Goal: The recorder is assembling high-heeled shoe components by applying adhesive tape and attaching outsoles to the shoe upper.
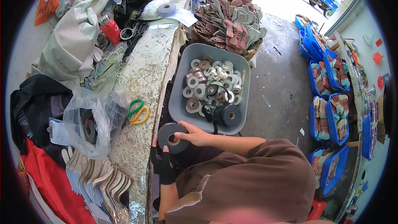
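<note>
Fingers (183, 125) of gloved left hand (166, 166) and bare right hand (196, 135) clasped around dark roll (166, 134), near grey tub (199, 52).

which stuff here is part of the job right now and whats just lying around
In the job:
dark roll, held by the gloved left hand and bare right hand
probably the grey tub and its rolls

Apparently lying about:
scissors
red bottle
clear plastic bag

Rolls (219, 76) in the tub (178, 85), right of the bench (150, 64)
</note>
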`<action>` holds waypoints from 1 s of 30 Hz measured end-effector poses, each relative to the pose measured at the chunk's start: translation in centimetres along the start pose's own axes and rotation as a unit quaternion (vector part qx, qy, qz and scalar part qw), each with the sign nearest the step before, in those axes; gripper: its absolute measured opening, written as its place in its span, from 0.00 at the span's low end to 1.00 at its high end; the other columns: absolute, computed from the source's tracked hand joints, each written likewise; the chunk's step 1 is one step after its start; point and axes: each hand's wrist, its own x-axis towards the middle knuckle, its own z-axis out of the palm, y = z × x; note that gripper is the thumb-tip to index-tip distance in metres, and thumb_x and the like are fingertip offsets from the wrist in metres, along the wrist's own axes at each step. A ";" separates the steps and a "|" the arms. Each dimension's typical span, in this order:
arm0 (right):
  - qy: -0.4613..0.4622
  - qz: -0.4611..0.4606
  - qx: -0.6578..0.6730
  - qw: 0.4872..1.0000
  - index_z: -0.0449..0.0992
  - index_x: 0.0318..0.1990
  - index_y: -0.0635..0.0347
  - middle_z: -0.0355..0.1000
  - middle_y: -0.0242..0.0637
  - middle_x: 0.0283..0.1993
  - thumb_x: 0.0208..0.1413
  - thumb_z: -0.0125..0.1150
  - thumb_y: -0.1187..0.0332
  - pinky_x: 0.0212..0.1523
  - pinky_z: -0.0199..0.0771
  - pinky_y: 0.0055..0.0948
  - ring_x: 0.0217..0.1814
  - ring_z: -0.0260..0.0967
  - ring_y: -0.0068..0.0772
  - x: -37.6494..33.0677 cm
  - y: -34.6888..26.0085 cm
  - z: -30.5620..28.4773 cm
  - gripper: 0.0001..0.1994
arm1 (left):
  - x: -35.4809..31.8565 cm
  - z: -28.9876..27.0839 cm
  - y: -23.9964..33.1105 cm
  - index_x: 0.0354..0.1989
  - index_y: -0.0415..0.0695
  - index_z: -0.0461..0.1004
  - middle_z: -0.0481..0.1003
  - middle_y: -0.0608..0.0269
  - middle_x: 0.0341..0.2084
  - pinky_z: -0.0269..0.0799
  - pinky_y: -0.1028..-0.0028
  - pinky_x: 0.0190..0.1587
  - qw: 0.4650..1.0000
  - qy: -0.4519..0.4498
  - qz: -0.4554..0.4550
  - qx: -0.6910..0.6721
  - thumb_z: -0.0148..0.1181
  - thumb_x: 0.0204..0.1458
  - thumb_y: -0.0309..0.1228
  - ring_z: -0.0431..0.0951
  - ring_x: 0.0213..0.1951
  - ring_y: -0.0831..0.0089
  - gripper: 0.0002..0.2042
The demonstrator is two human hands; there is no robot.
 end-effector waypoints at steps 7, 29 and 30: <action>-0.043 0.078 0.115 0.989 0.66 0.52 0.60 0.71 0.32 0.42 0.65 0.54 0.54 0.52 0.66 0.26 0.49 0.64 0.19 -1.2 0.0 0.4 0.19 | 1.0 -2.8 2.7 0.59 0.33 0.66 0.71 0.53 0.52 0.63 0.71 0.58 0.995 -0.096 0.000 0.030 0.56 0.57 0.26 0.71 0.53 0.67 0.21; -0.024 0.115 0.202 0.972 0.65 0.55 0.59 0.70 0.30 0.44 0.67 0.51 0.55 0.53 0.68 0.25 0.48 0.67 0.18 -0.8 0.6 1.0 0.18 | -0.5 -1.3 0.8 0.53 0.30 0.72 0.76 0.51 0.47 0.68 0.69 0.55 0.995 0.037 0.032 0.088 0.52 0.61 0.35 0.75 0.50 0.66 0.20; -0.012 0.116 0.216 0.969 0.65 0.55 0.59 0.70 0.30 0.44 0.67 0.51 0.55 0.54 0.68 0.26 0.48 0.67 0.19 -0.8 1.0 1.0 0.19 | -0.3 -1.3 0.9 0.53 0.30 0.72 0.76 0.51 0.47 0.68 0.69 0.55 0.995 0.036 0.033 0.088 0.52 0.61 0.35 0.75 0.50 0.66 0.20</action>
